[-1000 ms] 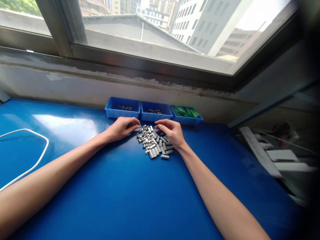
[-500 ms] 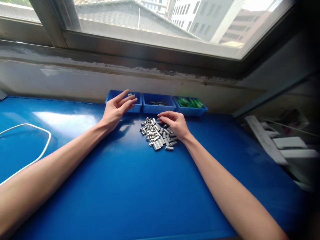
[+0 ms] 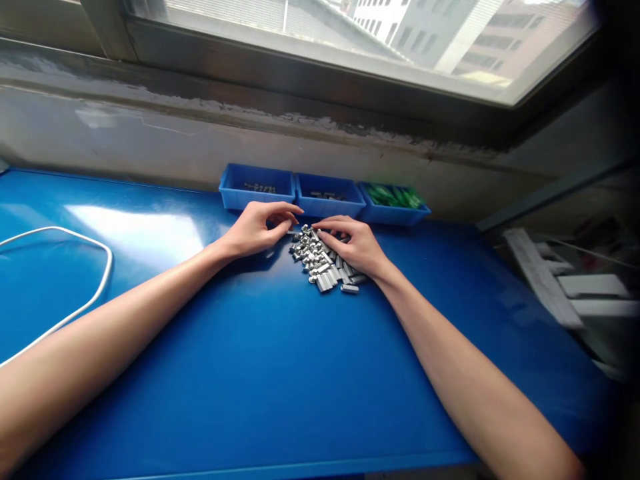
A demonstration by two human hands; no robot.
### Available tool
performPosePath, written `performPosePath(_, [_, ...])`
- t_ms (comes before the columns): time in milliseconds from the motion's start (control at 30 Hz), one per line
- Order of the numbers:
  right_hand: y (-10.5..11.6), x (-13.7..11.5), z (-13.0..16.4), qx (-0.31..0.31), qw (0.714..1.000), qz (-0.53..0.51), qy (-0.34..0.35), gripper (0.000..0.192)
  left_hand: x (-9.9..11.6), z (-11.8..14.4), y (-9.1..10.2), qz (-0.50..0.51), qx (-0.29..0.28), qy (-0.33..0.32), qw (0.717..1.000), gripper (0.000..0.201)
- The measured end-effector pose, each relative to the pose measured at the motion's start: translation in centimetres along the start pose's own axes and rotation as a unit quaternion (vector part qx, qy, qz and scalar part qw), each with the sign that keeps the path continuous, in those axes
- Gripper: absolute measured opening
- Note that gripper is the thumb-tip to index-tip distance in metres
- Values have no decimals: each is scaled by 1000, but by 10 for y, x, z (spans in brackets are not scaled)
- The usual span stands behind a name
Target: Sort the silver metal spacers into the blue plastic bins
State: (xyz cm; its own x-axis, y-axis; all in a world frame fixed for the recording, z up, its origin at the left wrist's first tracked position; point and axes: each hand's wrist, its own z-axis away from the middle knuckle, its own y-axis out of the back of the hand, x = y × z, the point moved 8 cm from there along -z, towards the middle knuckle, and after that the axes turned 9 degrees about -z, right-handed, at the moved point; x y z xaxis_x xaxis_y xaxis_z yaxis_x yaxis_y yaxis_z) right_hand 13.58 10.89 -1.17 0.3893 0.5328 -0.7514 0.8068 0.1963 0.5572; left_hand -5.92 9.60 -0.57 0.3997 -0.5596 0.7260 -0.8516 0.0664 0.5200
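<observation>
One head-worn view looks forward and down across the blue table [image 3: 260, 373] toward the window wall.

Your counter [image 3: 280, 373] is a glossy, plain blue with a pale white glare patch towards its far left. The pile of small metal pieces [image 3: 323, 263] is shiny silver-grey. Along the counter's far edge you have three blue trays: the left tray [image 3: 256, 197] and the middle tray [image 3: 327, 203] hold a few grey bits, and the right tray [image 3: 395, 212] holds bright green ones. The cable [image 3: 75, 310] near the left edge is white.
</observation>
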Motion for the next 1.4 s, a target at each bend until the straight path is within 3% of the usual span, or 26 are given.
performPosePath(233, [3, 5, 0, 29, 999, -14, -5, 26, 1, -1, 0, -71, -9, -18, 997, 33])
performPosePath(367, [5, 9, -1, 47, 996, -73, -5, 25, -1, -1, 0, -77, -7, -8, 997, 34])
performPosePath(500, [10, 16, 1, 99, 983, -154, -24, 32, -2, -1, 0, -83, -6, 0, 997, 35])
performPosePath(633, [21, 18, 2, 168, 968, -182, -36, 39, 5, -1, -1, -105, -9, -53, 993, 35])
performPosePath(867, [37, 24, -7, 262, 946, -192, -26, 43, 5, 2, -18, -140, -108, -140, 974, 52])
performPosePath(1067, [34, 20, -9, 229, 952, -204, 25, 52, 3, 4, -25, -155, -143, -146, 967, 48])
performPosePath(1267, [27, 13, 2, 197, 963, -185, -11, 21, 8, 3, -16, -153, -70, -138, 976, 30])
performPosePath(1400, [26, 13, 6, 195, 962, -192, -15, 16, 6, 0, -7, -129, -32, -92, 987, 24])
